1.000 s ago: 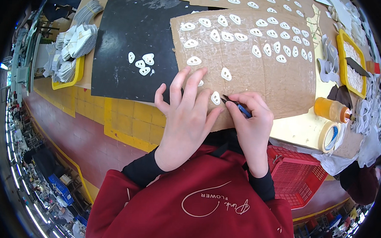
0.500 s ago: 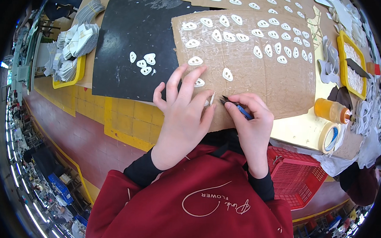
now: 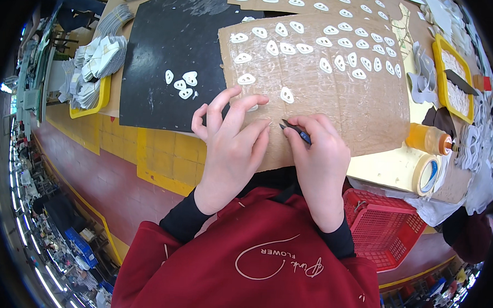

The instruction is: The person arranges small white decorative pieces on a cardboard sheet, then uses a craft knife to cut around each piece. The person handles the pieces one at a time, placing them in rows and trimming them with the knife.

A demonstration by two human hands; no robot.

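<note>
My left hand (image 3: pixel 231 137) is over the near left part of a brown cardboard sheet (image 3: pixel 314 113). Its thumb and forefinger are pinched together, the other fingers spread; anything between them is hidden. A small white oval piece (image 3: pixel 253 108) with holes shows partly beneath those fingers. In my right hand (image 3: pixel 321 146) is a small blue tool with two dark pointed tips (image 3: pixel 303 135), the tips slightly apart and pointing toward my left fingertips. Just beyond lies another white piece (image 3: pixel 287 95) with two holes. Several more white pieces (image 3: pixel 287 48) are spread in rows over the cardboard.
A black board (image 3: pixel 168 46) at left carries a few white pieces (image 3: pixel 180 85). Stacked pale cut parts (image 3: pixel 99 57) sit by a yellow tray (image 3: pixel 103 97). To the right are an orange bottle (image 3: pixel 423 138), a tape roll (image 3: pixel 426 175), another yellow tray (image 3: pixel 443 69) and a red crate (image 3: pixel 383 229).
The white piece that stood between my left fingertips no longer shows there. My right hand and its tool have shifted slightly left and up, and the cardboard appears a little further left.
</note>
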